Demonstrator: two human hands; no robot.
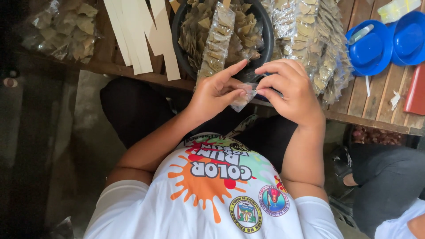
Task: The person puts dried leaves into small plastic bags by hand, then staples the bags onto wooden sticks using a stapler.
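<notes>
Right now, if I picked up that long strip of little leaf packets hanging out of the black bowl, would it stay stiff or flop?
The strip would probably flop: it already drapes over the bowl rim. It is likely light, just thin plastic and dry leaves. The shiny film may feel slippery.

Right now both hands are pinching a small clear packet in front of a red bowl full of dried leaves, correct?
Not quite: the bowl is black, not red. The head view shows the left hand and right hand both pinching the small clear packet in front of it.
</notes>
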